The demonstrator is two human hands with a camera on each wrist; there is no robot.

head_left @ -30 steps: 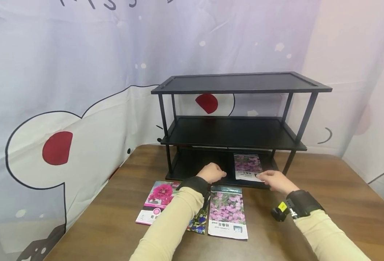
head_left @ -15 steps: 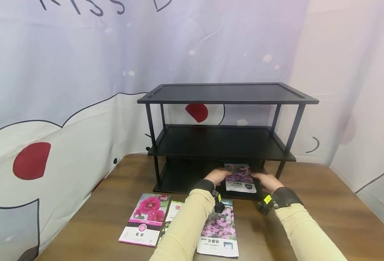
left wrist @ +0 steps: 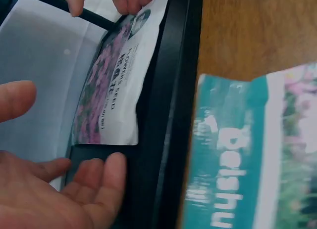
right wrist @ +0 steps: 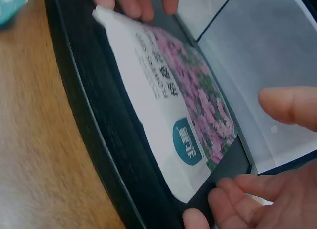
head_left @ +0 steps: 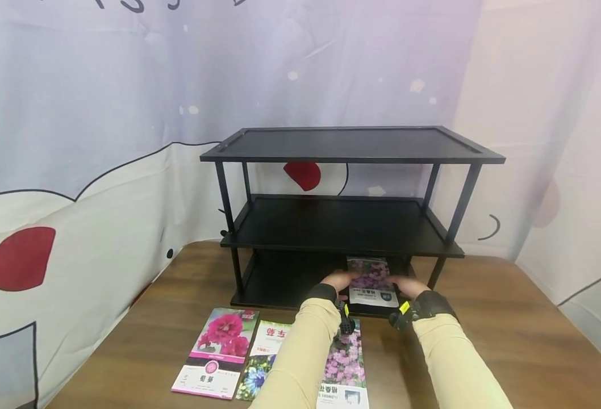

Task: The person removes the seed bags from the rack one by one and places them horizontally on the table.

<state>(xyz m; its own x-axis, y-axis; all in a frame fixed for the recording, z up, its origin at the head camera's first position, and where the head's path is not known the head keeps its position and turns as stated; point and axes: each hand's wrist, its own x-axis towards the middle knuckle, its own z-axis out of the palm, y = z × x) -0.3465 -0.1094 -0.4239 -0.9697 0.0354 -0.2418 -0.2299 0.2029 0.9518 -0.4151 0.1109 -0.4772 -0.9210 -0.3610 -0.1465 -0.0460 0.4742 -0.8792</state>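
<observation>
A flower seed packet (head_left: 373,296) with pink blooms and a white lower band lies on the bottom shelf of a black rack (head_left: 341,221). By its left edge is my left hand (head_left: 337,279), fingers loosely bent in the left wrist view and a small gap between them and the packet. My right hand (head_left: 409,286) is at the opposite edge; in the right wrist view its fingertips (right wrist: 223,189) are close beside the packet, and contact is hard to tell. Neither hand is gripping it. On the table, a similar packet (head_left: 345,363) is partly covered by my left forearm.
To the left lie a pink hollyhock-like flower packet (head_left: 217,352) and a blue-flower packet (head_left: 259,363), the latter partly behind my sleeve. Rack posts (head_left: 464,201) and the middle shelf (head_left: 331,224) stand over the hands. A printed cloth (head_left: 116,238) hangs behind the wooden table (head_left: 510,318).
My left hand has moved right, to the shelf packet's left edge. The right hand has gone from the packet's front corner to farther along its right side. The head view has shifted.
</observation>
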